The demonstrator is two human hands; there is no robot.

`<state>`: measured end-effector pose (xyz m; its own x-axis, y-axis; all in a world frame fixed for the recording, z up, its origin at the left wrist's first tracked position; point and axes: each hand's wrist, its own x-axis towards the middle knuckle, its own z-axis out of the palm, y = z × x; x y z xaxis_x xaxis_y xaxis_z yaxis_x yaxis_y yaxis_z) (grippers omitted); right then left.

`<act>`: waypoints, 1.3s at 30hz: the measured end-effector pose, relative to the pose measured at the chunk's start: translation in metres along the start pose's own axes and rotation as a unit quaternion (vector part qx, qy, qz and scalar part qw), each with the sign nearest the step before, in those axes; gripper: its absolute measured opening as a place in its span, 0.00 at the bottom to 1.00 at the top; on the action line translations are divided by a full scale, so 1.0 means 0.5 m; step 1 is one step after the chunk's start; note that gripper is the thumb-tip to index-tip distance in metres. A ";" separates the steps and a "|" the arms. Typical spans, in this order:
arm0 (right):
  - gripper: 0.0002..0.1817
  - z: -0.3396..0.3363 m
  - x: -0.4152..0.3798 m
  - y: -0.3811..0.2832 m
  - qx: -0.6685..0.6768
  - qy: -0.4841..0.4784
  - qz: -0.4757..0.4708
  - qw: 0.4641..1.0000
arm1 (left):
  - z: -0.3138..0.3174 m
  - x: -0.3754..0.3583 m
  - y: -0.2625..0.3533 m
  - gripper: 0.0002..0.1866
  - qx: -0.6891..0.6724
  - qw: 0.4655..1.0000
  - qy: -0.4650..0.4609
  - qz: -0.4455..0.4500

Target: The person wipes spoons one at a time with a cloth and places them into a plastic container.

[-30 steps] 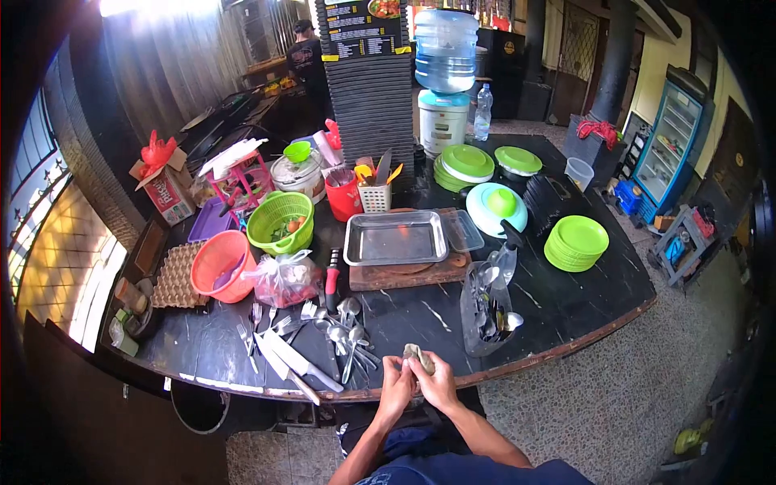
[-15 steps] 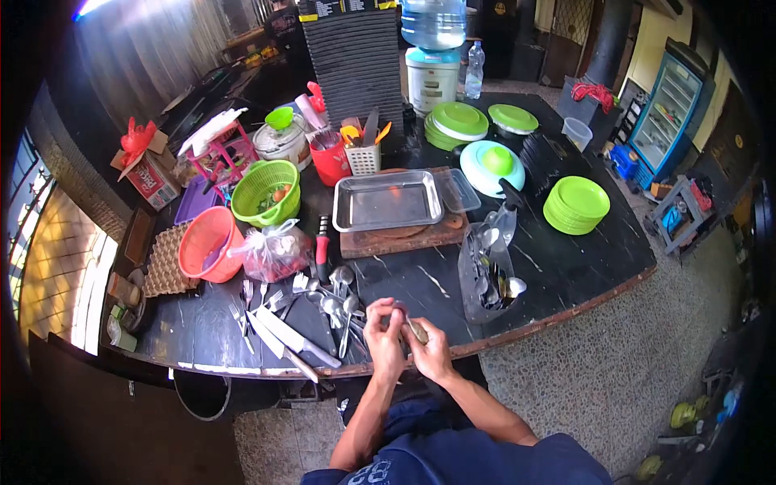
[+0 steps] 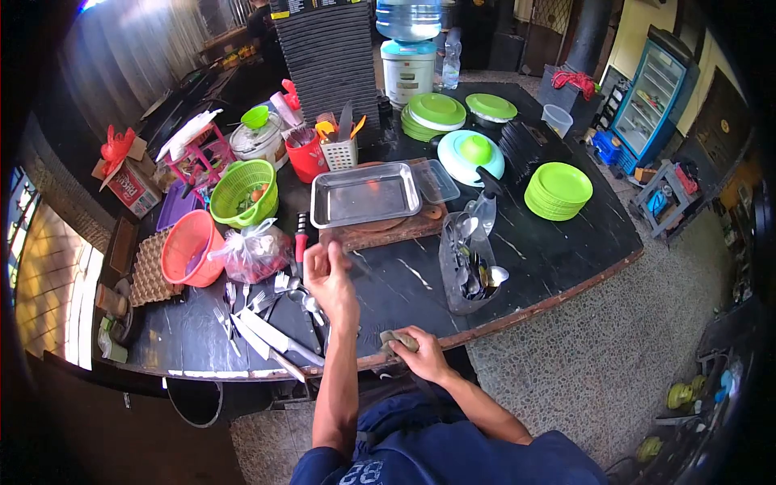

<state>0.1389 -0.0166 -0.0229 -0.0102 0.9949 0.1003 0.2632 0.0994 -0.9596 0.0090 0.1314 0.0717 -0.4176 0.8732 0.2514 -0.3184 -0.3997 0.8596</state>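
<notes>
My left hand (image 3: 331, 283) is raised over the table's front, just right of the pile of spoons and forks (image 3: 297, 293). Its fingers are slightly curled and apart, a little blurred, with nothing visible in them. At the front edge, my right hand (image 3: 422, 356) grips a grey-brown cloth (image 3: 398, 340), bunched up. Two large knives (image 3: 279, 335) lie left of my left arm, beside several forks (image 3: 228, 319). A clear container of spoons (image 3: 471, 271) stands ahead and to the right of my right hand.
A metal tray (image 3: 365, 198) rests on a wooden board (image 3: 388, 232). To the left are a knotted plastic bag (image 3: 255, 252), a coral basket (image 3: 191, 249), a green basket (image 3: 242, 192) and an egg carton (image 3: 153, 271). Green plates (image 3: 558, 191) are stacked at right.
My hands were together at the cloth; the left has moved up and leftward, away from it. My right hand has lowered slightly, still with the cloth. The view has shifted a little.
</notes>
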 end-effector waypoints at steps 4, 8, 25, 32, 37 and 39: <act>0.18 0.020 -0.021 0.039 0.006 0.007 0.062 0.998 | 0.135 -0.012 0.045 0.03 0.046 0.990 -0.121 0.060; 0.17 0.032 -0.026 0.041 -0.016 -0.021 0.045 0.999 | 0.245 -0.027 -0.016 0.02 0.139 0.932 -0.280 0.184; 0.16 -0.015 -0.032 0.147 0.173 -0.071 0.097 0.978 | -0.005 -0.130 0.226 0.13 -0.333 0.698 -0.634 0.024; 0.15 0.004 0.047 0.036 0.142 -0.121 0.129 0.974 | -0.100 -0.196 0.363 0.12 -0.467 0.385 -0.795 0.042; 0.15 0.021 0.065 0.054 0.126 -0.158 0.115 0.973 | -0.065 -0.178 0.466 0.20 -0.395 0.545 -0.725 0.146; 0.14 0.018 0.064 0.050 0.144 -0.164 0.127 0.968 | -0.080 -0.178 0.503 0.21 -0.410 0.563 -0.709 0.108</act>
<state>0.1368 0.0179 -0.0460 -0.2990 0.9346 -0.1927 0.0183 -0.1963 -0.9804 -0.0681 -0.0579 0.2479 0.3929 -0.1091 0.9131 -0.9194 -0.0270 0.3924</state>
